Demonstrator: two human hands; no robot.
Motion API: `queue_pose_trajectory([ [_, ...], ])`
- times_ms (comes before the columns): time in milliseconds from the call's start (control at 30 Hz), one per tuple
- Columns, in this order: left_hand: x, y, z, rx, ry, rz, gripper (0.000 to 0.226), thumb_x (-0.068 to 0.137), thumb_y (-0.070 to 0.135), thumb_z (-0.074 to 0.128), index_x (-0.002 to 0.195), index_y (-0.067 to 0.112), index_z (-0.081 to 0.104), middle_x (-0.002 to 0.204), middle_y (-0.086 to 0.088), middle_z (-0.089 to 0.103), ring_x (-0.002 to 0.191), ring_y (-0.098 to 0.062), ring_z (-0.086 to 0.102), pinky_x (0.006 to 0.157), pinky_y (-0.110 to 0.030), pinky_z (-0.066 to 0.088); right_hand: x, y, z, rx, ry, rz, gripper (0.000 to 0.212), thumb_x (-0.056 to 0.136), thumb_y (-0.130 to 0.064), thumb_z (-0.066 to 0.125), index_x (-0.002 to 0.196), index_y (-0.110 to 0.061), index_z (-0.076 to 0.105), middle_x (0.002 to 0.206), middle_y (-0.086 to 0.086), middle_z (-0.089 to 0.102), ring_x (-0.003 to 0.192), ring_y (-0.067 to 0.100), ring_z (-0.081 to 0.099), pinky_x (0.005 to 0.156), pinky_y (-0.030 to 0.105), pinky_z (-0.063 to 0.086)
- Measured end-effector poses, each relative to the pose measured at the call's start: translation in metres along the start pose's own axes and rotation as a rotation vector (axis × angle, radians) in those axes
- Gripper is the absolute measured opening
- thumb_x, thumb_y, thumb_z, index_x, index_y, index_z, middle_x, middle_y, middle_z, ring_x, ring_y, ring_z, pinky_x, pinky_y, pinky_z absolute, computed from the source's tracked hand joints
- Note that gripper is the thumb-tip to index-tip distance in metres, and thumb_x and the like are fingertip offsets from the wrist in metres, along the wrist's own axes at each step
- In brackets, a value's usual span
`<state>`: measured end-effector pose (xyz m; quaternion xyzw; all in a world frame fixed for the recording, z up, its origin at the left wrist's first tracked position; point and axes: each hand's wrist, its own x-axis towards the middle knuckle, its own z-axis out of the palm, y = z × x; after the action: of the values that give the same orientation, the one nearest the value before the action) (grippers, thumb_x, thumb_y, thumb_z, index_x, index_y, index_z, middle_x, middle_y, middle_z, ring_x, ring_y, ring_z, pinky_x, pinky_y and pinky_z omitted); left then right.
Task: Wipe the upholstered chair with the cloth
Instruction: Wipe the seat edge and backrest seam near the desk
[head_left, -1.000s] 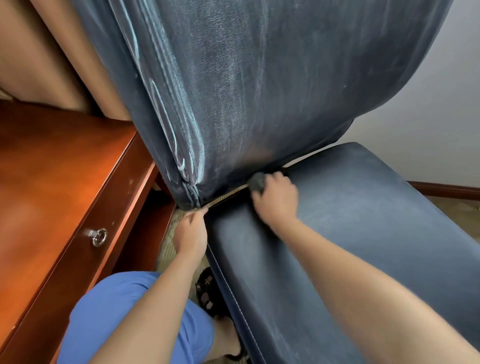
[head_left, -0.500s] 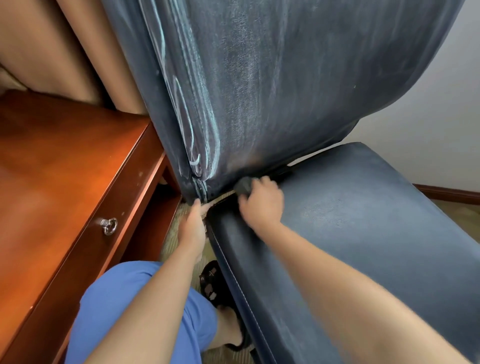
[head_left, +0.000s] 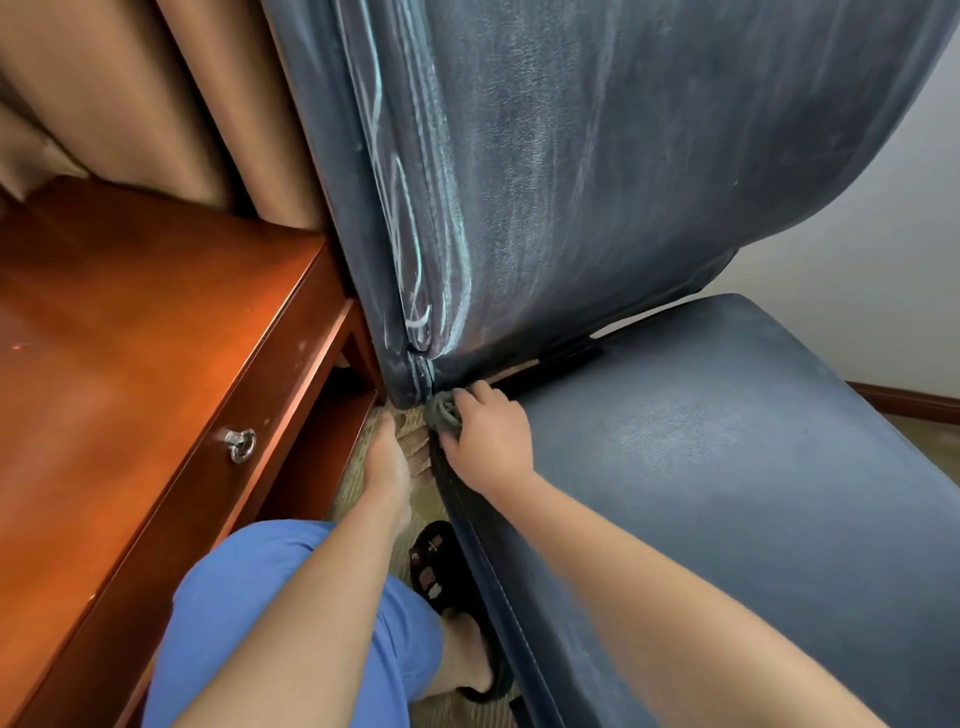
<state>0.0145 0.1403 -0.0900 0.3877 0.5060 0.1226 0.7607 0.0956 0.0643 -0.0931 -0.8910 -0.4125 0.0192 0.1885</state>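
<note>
Right now the right hand (head_left: 488, 436) has its fingers curled around a bunched dark grey cloth (head_left: 444, 411), pressed into the crease at the seat's back corner, centre of frame. Left hand (head_left: 387, 465) hangs just beside it with fingers stretched down along the seat edge, holding nothing. That dusty blue upholstered chair (head_left: 727, 467) fills the right side, tight against a reddish wooden desk (head_left: 156, 364) on the left. Risk I'd guess: cloth snagging in the gap, or knuckles scraping the desk. No readable writing anywhere.
</note>
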Motion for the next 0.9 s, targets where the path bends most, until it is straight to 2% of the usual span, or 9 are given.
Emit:
queue_pose_trajectory([
  [167, 0.003, -0.003, 0.002, 0.028, -0.01, 0.003, 0.052, 0.103, 0.043, 0.025, 0.142, 0.012, 0.039, 0.129, -0.01, 0.057, 0.117, -0.023, 0.054, 0.086, -0.035, 0.044, 0.017, 0.012, -0.007, -0.102, -0.015, 0.07, 0.043, 0.09, -0.041, 0.051, 0.126, -0.017, 0.055, 0.117, 0.004, 0.056, 0.108, 0.028, 0.05, 0.08, 0.035, 0.036],
  [300, 0.004, 0.0, 0.002, 0.108, 0.036, 0.017, 0.051, 0.103, 0.044, 0.022, 0.139, 0.015, 0.045, 0.114, -0.006, 0.063, 0.103, -0.02, 0.058, 0.079, -0.036, 0.047, 0.001, 0.012, -0.017, -0.021, -0.159, -0.13, 0.041, 0.088, -0.039, 0.057, 0.126, -0.021, 0.054, 0.117, 0.002, 0.053, 0.103, 0.027, 0.049, 0.079, 0.033, 0.038],
  [367, 0.001, 0.003, 0.002, 0.151, 0.042, 0.015, 0.051, 0.103, 0.044, 0.02, 0.139, 0.017, 0.045, 0.12, -0.006, 0.062, 0.102, -0.019, 0.058, 0.079, -0.035, 0.047, -0.008, 0.016, -0.026, -0.049, -0.233, -0.24, 0.04, 0.087, -0.038, 0.06, 0.124, -0.021, 0.056, 0.116, 0.002, 0.053, 0.1, 0.026, 0.048, 0.077, 0.033, 0.039],
  [467, -0.008, 0.003, 0.006, 0.196, 0.002, -0.007, 0.05, 0.104, 0.041, 0.019, 0.143, 0.016, 0.038, 0.141, -0.006, 0.049, 0.123, -0.022, 0.049, 0.091, -0.036, 0.041, -0.023, 0.016, -0.035, -0.069, -0.328, -0.349, 0.037, 0.086, -0.033, 0.062, 0.12, -0.018, 0.059, 0.116, 0.004, 0.051, 0.099, 0.026, 0.047, 0.078, 0.037, 0.044],
  [533, -0.016, 0.004, 0.006, 0.216, -0.012, -0.015, 0.049, 0.105, 0.037, 0.02, 0.146, 0.013, 0.033, 0.146, -0.007, 0.043, 0.134, -0.025, 0.04, 0.101, -0.036, 0.036, -0.037, 0.015, -0.035, -0.041, -0.382, -0.382, 0.038, 0.085, -0.03, 0.063, 0.12, -0.017, 0.06, 0.117, 0.005, 0.051, 0.1, 0.026, 0.047, 0.079, 0.038, 0.044],
  [600, -0.022, 0.01, 0.002, 0.238, 0.023, 0.038, 0.046, 0.105, 0.032, 0.023, 0.147, 0.013, 0.029, 0.141, -0.01, 0.046, 0.128, -0.027, 0.046, 0.103, -0.036, 0.035, -0.05, 0.015, -0.036, 0.024, -0.415, -0.353, 0.035, 0.082, -0.029, 0.064, 0.115, -0.017, 0.062, 0.11, 0.003, 0.053, 0.098, 0.025, 0.049, 0.08, 0.036, 0.044],
  [667, -0.025, 0.024, -0.003, 0.214, 0.095, 0.148, 0.044, 0.103, 0.028, 0.028, 0.146, 0.018, 0.031, 0.129, -0.006, 0.051, 0.111, -0.022, 0.053, 0.096, -0.034, 0.037, -0.06, 0.017, -0.043, 0.142, -0.443, -0.234, 0.029, 0.08, -0.027, 0.065, 0.107, -0.018, 0.063, 0.098, 0.0, 0.052, 0.091, 0.021, 0.049, 0.077, 0.033, 0.042],
  [800, -0.042, 0.068, 0.002, 0.235, 0.181, 0.316, 0.043, 0.099, 0.029, 0.031, 0.142, 0.025, 0.038, 0.14, -0.006, 0.048, 0.128, -0.029, 0.045, 0.11, -0.045, 0.032, -0.073, 0.022, -0.07, 0.309, -0.318, 0.022, 0.017, 0.079, -0.03, 0.068, 0.078, -0.018, 0.056, 0.079, -0.008, 0.045, 0.079, 0.017, 0.048, 0.069, 0.031, 0.04],
  [900, -0.065, 0.1, 0.013, 0.264, 0.179, 0.42, 0.049, 0.095, 0.037, 0.03, 0.144, 0.034, 0.033, 0.143, -0.001, 0.046, 0.13, -0.034, 0.043, 0.109, -0.051, 0.033, -0.07, 0.019, -0.098, 0.354, -0.209, 0.074, 0.017, 0.079, -0.03, 0.068, 0.071, -0.021, 0.055, 0.08, -0.008, 0.048, 0.079, 0.015, 0.051, 0.07, 0.034, 0.045],
])
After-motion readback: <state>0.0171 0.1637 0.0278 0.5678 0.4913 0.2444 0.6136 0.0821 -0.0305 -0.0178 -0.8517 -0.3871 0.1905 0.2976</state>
